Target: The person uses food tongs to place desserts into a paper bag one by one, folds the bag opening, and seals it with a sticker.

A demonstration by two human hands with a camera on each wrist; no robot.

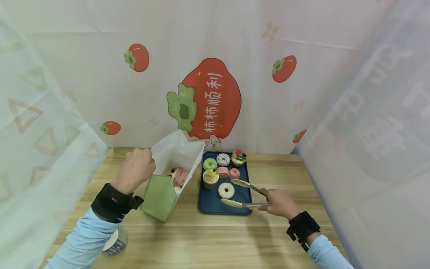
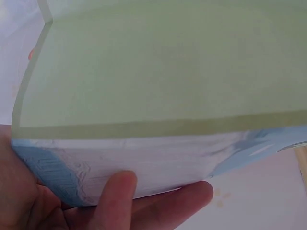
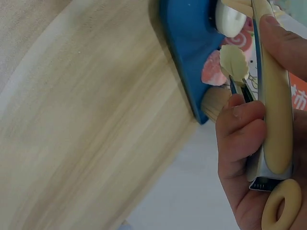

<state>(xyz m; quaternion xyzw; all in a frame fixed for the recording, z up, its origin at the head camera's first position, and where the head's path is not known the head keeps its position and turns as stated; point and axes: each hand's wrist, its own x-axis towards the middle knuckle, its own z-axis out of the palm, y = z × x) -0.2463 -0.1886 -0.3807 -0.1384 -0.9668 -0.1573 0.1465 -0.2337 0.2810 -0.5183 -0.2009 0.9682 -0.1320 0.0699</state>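
Note:
My left hand (image 1: 137, 168) grips the side of a paper bag (image 1: 158, 196); the left wrist view shows thumb and fingers pinching its folded wall. The bag leans with its white mouth open, and a pink cake (image 1: 180, 177) and other partly hidden sweets lie inside. My right hand (image 1: 279, 203) holds metal tongs with cream-coloured tips (image 1: 235, 203), spread apart. Between the tips, a white doughnut (image 1: 221, 191) sits on the blue tray (image 1: 209, 206). In the right wrist view, fingers and thumb wrap the tongs' handle (image 3: 278, 124).
Further back on the tray are a green doughnut (image 1: 206, 164), a striped doughnut (image 1: 223, 160), a strawberry-topped cupcake (image 1: 239, 158), a yellow-topped cupcake (image 1: 210, 180) and two pink sweets (image 1: 223, 172). A white-and-grey printed cylinder (image 1: 115, 244) stands beside my left sleeve. Printed curtains surround the wooden table (image 1: 201, 243).

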